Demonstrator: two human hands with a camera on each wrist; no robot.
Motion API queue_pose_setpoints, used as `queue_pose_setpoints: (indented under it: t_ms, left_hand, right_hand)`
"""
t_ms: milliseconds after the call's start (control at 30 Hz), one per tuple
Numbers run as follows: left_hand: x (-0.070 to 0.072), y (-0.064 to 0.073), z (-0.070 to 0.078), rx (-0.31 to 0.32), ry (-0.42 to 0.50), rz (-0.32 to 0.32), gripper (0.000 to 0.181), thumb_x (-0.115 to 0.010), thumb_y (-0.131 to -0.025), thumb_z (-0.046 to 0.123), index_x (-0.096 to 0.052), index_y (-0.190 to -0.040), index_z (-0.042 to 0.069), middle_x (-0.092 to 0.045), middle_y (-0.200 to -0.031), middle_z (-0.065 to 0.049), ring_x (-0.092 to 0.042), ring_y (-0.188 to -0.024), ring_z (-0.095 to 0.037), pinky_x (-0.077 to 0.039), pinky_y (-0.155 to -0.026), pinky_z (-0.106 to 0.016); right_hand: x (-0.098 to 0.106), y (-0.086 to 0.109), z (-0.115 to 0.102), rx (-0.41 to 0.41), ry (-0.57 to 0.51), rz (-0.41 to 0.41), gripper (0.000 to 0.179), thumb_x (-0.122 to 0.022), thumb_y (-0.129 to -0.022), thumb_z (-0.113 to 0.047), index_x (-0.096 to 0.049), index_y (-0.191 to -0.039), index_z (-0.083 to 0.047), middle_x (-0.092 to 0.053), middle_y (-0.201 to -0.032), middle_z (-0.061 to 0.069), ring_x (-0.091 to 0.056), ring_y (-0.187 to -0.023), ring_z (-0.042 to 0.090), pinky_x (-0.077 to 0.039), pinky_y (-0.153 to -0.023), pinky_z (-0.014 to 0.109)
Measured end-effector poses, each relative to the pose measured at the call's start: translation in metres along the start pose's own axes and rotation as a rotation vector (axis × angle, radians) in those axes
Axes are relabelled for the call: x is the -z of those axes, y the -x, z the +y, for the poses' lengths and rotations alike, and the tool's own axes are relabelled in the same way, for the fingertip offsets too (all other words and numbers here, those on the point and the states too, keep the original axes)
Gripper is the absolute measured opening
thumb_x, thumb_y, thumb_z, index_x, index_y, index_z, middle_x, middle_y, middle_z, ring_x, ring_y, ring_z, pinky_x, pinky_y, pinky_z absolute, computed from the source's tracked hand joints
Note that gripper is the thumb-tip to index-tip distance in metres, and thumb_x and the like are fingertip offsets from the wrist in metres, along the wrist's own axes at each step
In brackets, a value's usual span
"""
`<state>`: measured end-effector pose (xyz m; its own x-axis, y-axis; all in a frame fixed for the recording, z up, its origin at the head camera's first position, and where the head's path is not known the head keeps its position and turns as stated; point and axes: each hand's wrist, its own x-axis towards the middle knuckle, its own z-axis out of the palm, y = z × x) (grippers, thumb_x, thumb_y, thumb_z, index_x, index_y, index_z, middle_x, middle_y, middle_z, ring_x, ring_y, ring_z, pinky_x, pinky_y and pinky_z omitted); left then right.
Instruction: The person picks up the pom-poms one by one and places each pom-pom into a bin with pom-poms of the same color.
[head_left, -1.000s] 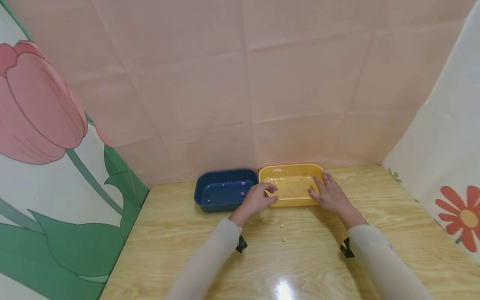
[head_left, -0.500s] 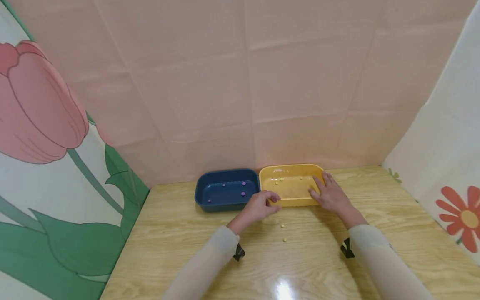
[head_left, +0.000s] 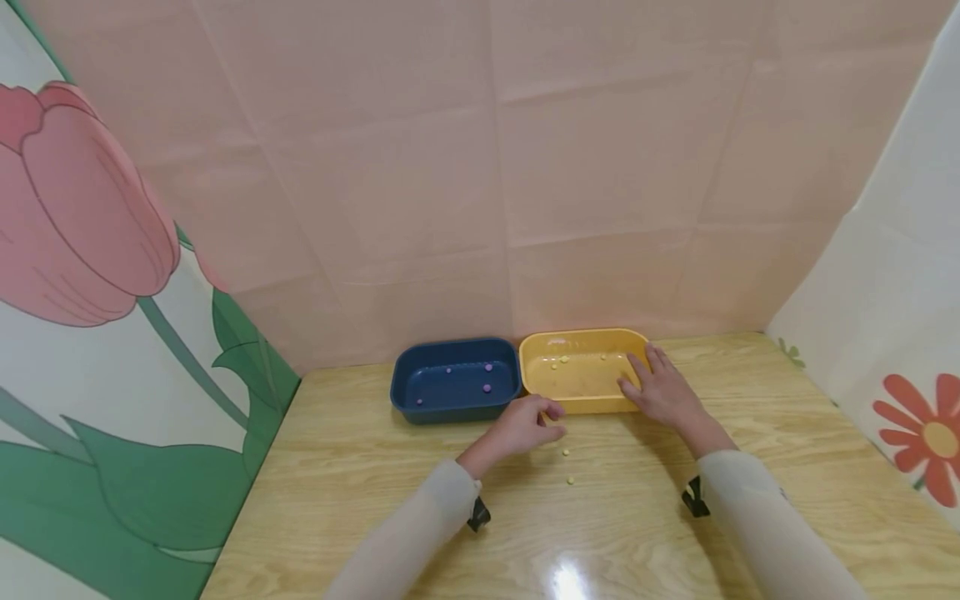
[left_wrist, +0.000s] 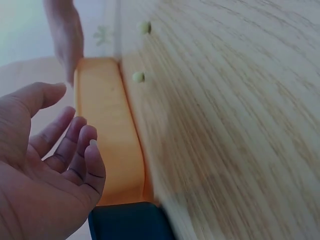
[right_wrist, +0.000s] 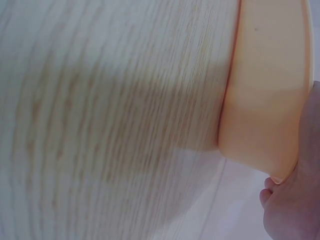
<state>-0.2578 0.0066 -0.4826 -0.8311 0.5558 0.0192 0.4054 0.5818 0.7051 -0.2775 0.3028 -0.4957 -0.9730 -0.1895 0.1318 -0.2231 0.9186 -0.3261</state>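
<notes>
My left hand (head_left: 522, 425) hovers just in front of the yellow tray (head_left: 585, 405), near its left corner. Its fingers are loosely bent, and the left wrist view shows nothing between thumb and fingertips. Two small yellow beads, a nearer one (head_left: 571, 480) and a farther one (head_left: 566, 452), lie on the table right of that hand. At the tray's right end my right hand (head_left: 663, 393) holds the rim, with thumb and index finger over the inside and other fingers outside. Several small yellow beads (head_left: 565, 359) lie inside the yellow tray.
A dark blue tray (head_left: 453, 414) stands against the yellow tray's left side, holding several purple beads (head_left: 487, 388). Behind both trays rises a pink cloth backdrop (head_left: 375, 208). The wooden table (head_left: 337, 483) extends in front, with a floral panel (head_left: 172, 417) at the left.
My left hand has drawn back from over the yellow tray's near left corner, moving toward me and slightly right. My right hand stays at the tray's right end.
</notes>
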Motion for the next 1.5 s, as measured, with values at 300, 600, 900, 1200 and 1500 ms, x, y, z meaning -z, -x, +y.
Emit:
queue_pose_setpoints:
  t_ms: [300,600,900,1200,1500]
  left_hand:
    - [-0.003,0.003,0.000,-0.014,-0.025,-0.046,0.027,-0.076,-0.092,0.024,-0.074,-0.116,0.012,-0.069,-0.103,0.003,-0.056,-0.078,-0.003,-0.048,-0.071,-0.019]
    - [-0.014,0.001,-0.005,-0.018,-0.065,-0.057,0.024,-0.079,-0.090,0.024,-0.076,-0.111,0.015,-0.071,-0.101,0.005,-0.060,-0.087,-0.004,-0.048,-0.075,-0.018]
    - [-0.020,0.001,-0.005,-0.029,-0.167,-0.090,0.020,-0.078,-0.091,0.026,-0.077,-0.110,0.019,-0.071,-0.101,0.009,-0.061,-0.093,-0.002,-0.046,-0.086,-0.020]
    - [-0.026,0.000,-0.007,-0.011,-0.168,-0.118,0.017,-0.078,-0.091,0.022,-0.078,-0.108,0.019,-0.072,-0.100,0.011,-0.062,-0.095,0.000,-0.048,-0.084,-0.017]
    - [-0.029,-0.001,-0.008,0.012,-0.184,-0.150,0.016,-0.079,-0.090,0.019,-0.079,-0.105,0.021,-0.073,-0.099,0.015,-0.062,-0.093,0.002,-0.048,-0.086,-0.017]
  right_hand:
    - [-0.002,-0.001,0.004,-0.003,-0.005,-0.008,0.072,-0.040,-0.108,-0.045,-0.029,-0.155,0.009,-0.006,-0.159,0.042,-0.007,-0.147,0.059,-0.014,-0.116,0.069]
    - [-0.004,0.000,0.006,0.015,0.008,0.017,0.072,-0.040,-0.108,-0.045,-0.032,-0.153,0.010,-0.009,-0.158,0.044,-0.010,-0.145,0.061,-0.015,-0.116,0.068]
    - [-0.004,0.000,0.007,0.005,0.006,0.003,0.073,-0.038,-0.108,-0.046,-0.029,-0.155,0.009,-0.006,-0.159,0.042,-0.007,-0.146,0.060,-0.012,-0.117,0.068]
    - [-0.004,0.000,0.006,0.006,0.001,0.012,0.073,-0.039,-0.108,-0.047,-0.030,-0.154,0.010,-0.007,-0.159,0.042,-0.007,-0.146,0.060,-0.013,-0.117,0.068]
    - [-0.004,-0.001,0.004,0.003,0.003,0.008,0.073,-0.040,-0.108,-0.046,-0.030,-0.155,0.009,-0.007,-0.160,0.041,-0.009,-0.147,0.059,-0.013,-0.117,0.068]
